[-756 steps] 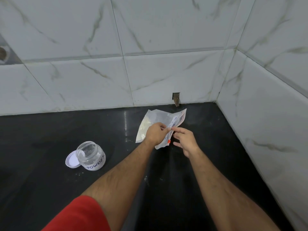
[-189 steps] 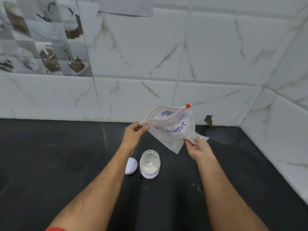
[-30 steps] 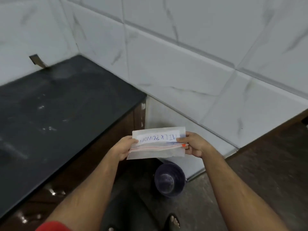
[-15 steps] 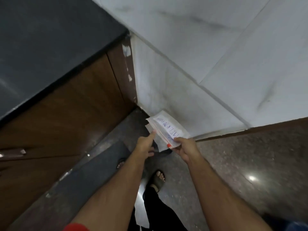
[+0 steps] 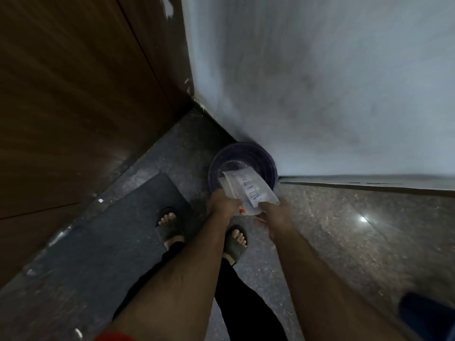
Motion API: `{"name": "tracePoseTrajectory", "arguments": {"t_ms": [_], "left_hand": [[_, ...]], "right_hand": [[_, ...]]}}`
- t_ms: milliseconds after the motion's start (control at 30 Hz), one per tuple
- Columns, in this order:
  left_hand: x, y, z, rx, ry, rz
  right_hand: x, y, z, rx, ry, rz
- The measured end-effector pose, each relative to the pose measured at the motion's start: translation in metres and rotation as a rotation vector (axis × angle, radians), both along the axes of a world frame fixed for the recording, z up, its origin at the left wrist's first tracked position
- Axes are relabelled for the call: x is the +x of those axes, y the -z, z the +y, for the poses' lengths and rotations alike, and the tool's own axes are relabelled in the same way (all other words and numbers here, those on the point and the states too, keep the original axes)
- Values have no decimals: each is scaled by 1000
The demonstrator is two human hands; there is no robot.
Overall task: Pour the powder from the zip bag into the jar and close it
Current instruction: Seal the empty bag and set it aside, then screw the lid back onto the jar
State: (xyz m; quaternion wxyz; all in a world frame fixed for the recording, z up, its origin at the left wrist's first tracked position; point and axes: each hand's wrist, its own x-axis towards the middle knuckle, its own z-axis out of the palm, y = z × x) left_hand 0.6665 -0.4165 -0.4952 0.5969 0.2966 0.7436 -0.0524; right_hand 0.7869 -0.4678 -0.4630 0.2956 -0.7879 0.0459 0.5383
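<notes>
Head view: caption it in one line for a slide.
Both hands, left and right, hold the folded zip bag over a dark bin on the floor.

Single head-worn view, looking steeply down at the floor (image 5: pixel 344 242) by the wall (image 5: pixel 320 82); forearms near the lens.

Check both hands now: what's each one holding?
Left hand: closed on the zip bag, over the bin.
Right hand: closed on the same zip bag.
</notes>
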Motion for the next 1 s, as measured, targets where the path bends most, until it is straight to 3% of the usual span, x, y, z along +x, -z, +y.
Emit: {"name": "tracePoseTrajectory", "arguments": {"t_ms": [233,367,467,600,733,867,1000], "left_hand": [[8,101,8,59,170,-70],[8,134,12,124,265,-99],[2,127,8,174,350,-94],[-15,73,-2,298,357,-77],[-43,-14,-2,378,421,-61],[-78,-112,5,457,471,-22],[-131,-248,17,642,451,72]], "right_hand": [[17,118,23,-95,-302,-173],[22,142,39,-89,-409,-166],[29,142,33,-114,-614,-376],[26,87,21,-53,-861,-533],[11,9,23,53,-976,-539],[-16,-85,40,141,-1125,-533],[-54,-218,75,334,-1396,-553]]}}
